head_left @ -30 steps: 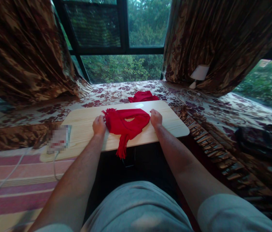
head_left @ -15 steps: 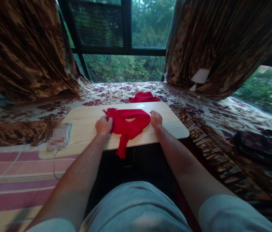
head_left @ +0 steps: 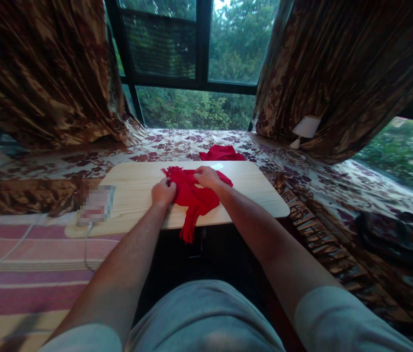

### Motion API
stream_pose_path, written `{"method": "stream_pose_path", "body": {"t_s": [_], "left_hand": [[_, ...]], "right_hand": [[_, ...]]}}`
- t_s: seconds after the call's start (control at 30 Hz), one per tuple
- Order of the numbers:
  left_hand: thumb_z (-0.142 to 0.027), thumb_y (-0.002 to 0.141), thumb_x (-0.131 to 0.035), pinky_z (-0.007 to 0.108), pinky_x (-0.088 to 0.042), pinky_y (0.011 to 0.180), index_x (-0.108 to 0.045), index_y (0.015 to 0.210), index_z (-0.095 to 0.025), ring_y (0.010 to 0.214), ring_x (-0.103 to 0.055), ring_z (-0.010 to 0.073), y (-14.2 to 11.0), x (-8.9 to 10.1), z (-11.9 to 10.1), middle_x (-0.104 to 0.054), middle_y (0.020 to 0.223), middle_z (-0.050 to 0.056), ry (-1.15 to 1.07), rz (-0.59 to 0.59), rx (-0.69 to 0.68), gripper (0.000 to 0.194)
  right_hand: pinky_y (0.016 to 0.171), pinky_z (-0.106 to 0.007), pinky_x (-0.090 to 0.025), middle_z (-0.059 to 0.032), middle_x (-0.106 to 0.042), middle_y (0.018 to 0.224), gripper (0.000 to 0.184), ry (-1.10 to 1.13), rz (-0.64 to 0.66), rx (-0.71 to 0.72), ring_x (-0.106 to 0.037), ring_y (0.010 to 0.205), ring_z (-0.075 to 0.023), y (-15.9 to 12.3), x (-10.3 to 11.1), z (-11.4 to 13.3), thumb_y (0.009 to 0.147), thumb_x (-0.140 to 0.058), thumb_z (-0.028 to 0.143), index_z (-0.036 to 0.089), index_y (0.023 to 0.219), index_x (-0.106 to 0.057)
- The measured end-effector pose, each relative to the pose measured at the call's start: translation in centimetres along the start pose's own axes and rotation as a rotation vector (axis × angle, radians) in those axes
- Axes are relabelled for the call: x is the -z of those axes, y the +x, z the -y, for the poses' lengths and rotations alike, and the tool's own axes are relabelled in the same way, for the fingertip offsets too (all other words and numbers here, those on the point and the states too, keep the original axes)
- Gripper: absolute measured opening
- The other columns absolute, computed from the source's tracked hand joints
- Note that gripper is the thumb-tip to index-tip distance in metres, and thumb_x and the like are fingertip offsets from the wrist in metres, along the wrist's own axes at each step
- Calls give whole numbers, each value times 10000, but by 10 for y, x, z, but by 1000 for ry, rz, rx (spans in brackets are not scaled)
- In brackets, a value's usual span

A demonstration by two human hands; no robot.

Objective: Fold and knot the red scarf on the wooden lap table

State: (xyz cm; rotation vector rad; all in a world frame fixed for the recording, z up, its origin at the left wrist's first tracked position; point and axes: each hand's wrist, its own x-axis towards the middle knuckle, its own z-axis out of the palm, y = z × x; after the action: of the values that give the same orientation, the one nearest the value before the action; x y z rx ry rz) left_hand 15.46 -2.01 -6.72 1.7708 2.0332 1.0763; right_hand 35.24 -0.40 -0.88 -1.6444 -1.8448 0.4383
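A red fringed scarf lies bent into a loop on the light wooden table. One fringed end hangs over the near edge, and the other points to the far left. My left hand is closed on the scarf's left side, thumb and fingers pinching the cloth. Over the upper middle of the scarf, my right hand has its fingers pinched together on the fabric by the loop's opening. Its fingertips partly hide the cloth beneath them.
Behind the table, another red cloth lies on the flowered window seat. A blurred-out device with a cable rests on the table's left end. A small white lamp stands right, and a dark bag lies further right.
My right hand has left the scarf's right end and moved left to its upper middle. My left hand stays on the left side. The view has shifted slightly.
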Motion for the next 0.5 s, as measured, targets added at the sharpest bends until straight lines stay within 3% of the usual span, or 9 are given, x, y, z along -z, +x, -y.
{"method": "stream_pose_path", "body": {"t_s": [0.13, 0.3, 0.5], "left_hand": [[-295, 859, -535, 389, -496, 962, -749, 1181, -197, 1117, -675, 303, 1, -1, 3, -747, 1176, 113, -14, 3, -22, 398], [-249, 846, -530, 361, -491, 983, -748, 1209, -192, 1155, -664, 283, 1, -1, 4, -734, 1225, 94, -4, 12, -21, 427], [-268, 848, -547, 313, -500, 933, -761, 1161, -205, 1075, -693, 253, -1, 0, 2, -764, 1138, 76, -21, -11, -23, 384]], "right_hand": [[658, -253, -477, -56, -729, 750, 103, -37, 95, -73, -659, 707, -191, 7, -20, 21, 795, -670, 230, 156, 817, -738], [523, -231, -399, -2, -567, 511, 137, 35, 228, -192, -538, 499, -134, 8, -28, 37, 822, -678, 233, 115, 758, -700], [473, -210, -354, 40, -477, 448, 185, -16, 297, -299, -465, 449, -101, 8, -31, 49, 825, -707, 273, 89, 808, -721]]}}
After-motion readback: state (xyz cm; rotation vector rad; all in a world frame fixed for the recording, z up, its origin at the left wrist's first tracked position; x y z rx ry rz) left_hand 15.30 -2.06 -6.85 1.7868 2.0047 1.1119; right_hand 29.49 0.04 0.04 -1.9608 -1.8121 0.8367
